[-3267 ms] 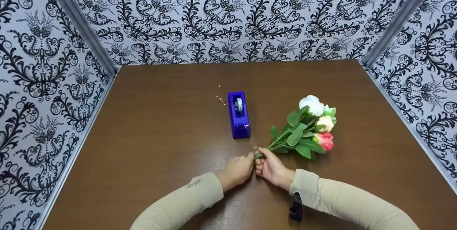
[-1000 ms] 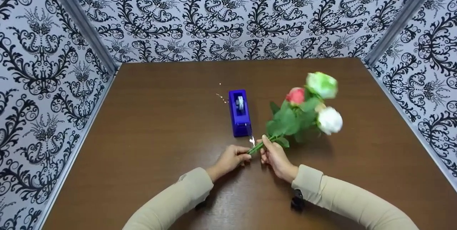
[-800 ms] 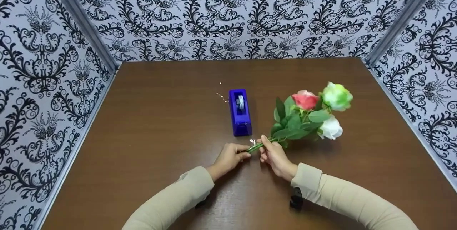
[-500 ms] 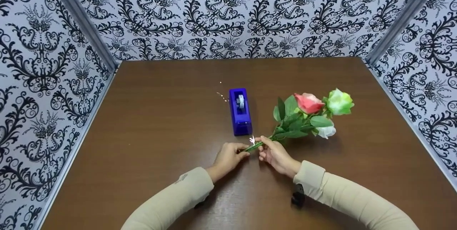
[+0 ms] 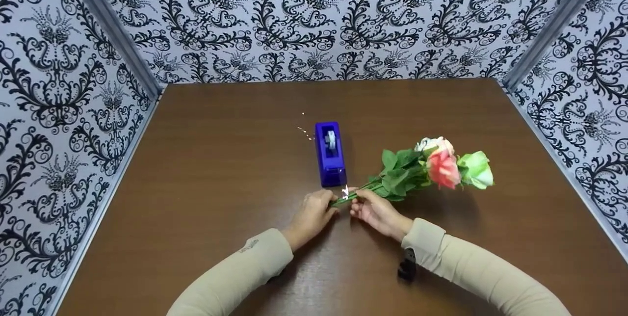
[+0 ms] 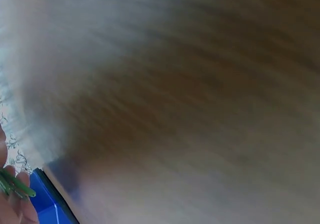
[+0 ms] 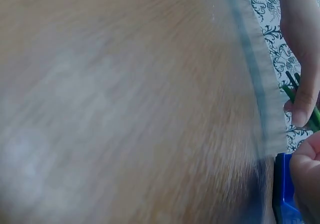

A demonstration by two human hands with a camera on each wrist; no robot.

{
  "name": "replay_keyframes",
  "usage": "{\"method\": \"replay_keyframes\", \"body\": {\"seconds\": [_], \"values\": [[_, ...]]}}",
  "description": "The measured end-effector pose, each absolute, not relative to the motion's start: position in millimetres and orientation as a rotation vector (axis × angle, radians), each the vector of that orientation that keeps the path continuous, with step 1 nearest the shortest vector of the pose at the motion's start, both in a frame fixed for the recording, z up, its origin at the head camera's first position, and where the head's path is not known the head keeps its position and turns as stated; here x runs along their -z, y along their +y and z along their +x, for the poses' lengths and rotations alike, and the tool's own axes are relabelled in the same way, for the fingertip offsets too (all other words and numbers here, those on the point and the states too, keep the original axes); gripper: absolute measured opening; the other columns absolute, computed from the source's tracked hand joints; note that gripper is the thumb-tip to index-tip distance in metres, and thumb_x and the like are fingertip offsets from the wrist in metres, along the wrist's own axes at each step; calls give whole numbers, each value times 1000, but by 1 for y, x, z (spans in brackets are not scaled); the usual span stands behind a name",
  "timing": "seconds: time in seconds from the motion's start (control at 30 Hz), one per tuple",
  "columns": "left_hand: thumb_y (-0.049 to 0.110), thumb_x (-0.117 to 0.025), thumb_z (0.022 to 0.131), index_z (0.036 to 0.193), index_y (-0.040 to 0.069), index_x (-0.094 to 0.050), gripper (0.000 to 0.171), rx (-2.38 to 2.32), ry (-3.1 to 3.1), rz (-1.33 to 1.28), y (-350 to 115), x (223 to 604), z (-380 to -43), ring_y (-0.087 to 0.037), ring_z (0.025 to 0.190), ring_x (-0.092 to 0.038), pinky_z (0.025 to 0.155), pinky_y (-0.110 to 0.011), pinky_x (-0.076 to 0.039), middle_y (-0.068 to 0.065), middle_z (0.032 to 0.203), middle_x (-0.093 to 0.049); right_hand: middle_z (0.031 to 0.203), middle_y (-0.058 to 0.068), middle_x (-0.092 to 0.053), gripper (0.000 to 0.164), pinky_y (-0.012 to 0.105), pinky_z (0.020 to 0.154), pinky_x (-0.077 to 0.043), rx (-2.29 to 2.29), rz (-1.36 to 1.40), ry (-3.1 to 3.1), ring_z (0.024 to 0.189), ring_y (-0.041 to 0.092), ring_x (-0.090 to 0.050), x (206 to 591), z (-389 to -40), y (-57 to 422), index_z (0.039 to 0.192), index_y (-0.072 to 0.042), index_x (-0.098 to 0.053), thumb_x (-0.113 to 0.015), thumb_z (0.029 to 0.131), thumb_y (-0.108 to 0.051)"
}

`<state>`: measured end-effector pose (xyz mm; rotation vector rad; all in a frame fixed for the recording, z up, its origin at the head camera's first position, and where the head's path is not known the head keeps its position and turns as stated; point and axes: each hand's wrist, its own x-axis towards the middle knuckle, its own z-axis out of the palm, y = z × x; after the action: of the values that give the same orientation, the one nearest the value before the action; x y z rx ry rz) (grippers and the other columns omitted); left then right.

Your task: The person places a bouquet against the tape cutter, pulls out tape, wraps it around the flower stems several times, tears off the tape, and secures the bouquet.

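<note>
A bunch of roses (image 5: 402, 178) with green leaves lies across the middle right in the head view, its red, green and pale blooms pointing right. My left hand (image 5: 314, 215) grips the cut ends of the stems. Just along from it, my right hand (image 5: 378, 212) pinches the same stems between thumb and fingers. A shiny bit of clear tape (image 5: 345, 192) shows on the stems between the hands. Green stems (image 7: 315, 116) appear between both hands in the right wrist view. Behind the hands stands a blue tape dispenser (image 5: 330, 154) with a roll in it.
The brown table (image 5: 221, 159) is enclosed by patterned walls (image 5: 314, 21) at the back and sides. Small bright specks (image 5: 306, 133) lie left of the dispenser. A black strap-like item (image 5: 406, 264) hangs under the right cuff.
The bunch has been turned about its stems: the red rose came down to the front, the white bloom went to the back. Earlier, the stems lay lower and the hands closer together.
</note>
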<state>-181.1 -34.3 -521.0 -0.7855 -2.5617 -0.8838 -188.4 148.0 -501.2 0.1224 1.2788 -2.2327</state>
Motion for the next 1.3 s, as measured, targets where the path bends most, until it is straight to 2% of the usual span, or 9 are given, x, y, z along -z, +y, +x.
{"method": "replay_keyframes", "body": {"seconds": [0.1,0.2,0.33,0.43,0.57,0.67,0.9,1.1,1.3], "values": [[22,-70,80,92,6,-62,22,1086,-2639,-715,-35,518,-183,-17,77,-62,73,-33,-48,-3,84,-66,78,0,-47,27,23,68,-41,2233,52,1269,66,8,-45,503,-190,150,103,-8,-54,-27,97,-8],[28,-58,89,103,3,-63,29,1382,-2716,-662,-37,513,-186,-16,74,-61,71,-30,-49,-7,86,-67,79,-1,-46,27,22,68,-37,2215,-38,1295,67,8,-44,504,-192,152,108,-7,-51,-26,99,-8],[18,-49,95,106,-5,-62,29,1735,-2719,-685,-40,510,-191,-25,74,-63,67,-30,-51,-18,87,-67,81,-1,-47,29,23,70,-37,2189,-121,1329,69,8,-45,504,-193,154,115,-5,-49,-25,99,-9],[9,-53,92,100,-9,-63,23,1830,-2688,-704,-40,509,-194,-29,74,-63,64,-28,-52,-23,85,-66,81,-1,-47,29,23,71,-37,2194,-139,1324,71,8,-45,504,-191,154,116,-5,-49,-26,99,-9],[5,-57,88,96,-8,-66,18,1766,-2689,-682,-38,506,-195,-16,68,-57,61,-21,-47,-19,80,-65,79,-2,-49,28,23,69,-38,2229,-101,1309,69,9,-47,505,-190,151,112,-7,-51,-27,98,-8],[6,-60,86,95,-5,-68,16,1648,-2694,-663,-37,506,-195,-11,71,-55,64,-21,-47,-14,84,-67,77,-2,-50,28,23,67,-39,2266,-38,1279,66,8,-48,506,-189,149,107,-10,-54,-28,99,-8],[9,-65,82,94,1,-70,15,1446,-2631,-630,-36,509,-193,-20,84,-65,76,-29,-50,-10,91,-70,76,-4,-52,26,23,65,-38,2339,38,1184,63,8,-46,508,-184,143,102,-16,-56,-30,101,-16],[7,-68,78,91,2,-71,14,1378,-2560,-573,-32,510,-191,-23,82,-64,76,-32,-49,-8,88,-70,72,-2,-54,26,24,61,-37,2416,193,1242,58,9,-45,504,-182,133,88,-14,-60,-39,99,-25],[8,-70,75,90,5,-72,15,1301,-2537,-495,-25,510,-188,-20,79,-63,74,-30,-47,-5,85,-70,63,-3,-51,26,22,54,-41,2438,437,1440,50,7,-44,501,-185,122,76,-13,-55,-46,96,-27]]}}
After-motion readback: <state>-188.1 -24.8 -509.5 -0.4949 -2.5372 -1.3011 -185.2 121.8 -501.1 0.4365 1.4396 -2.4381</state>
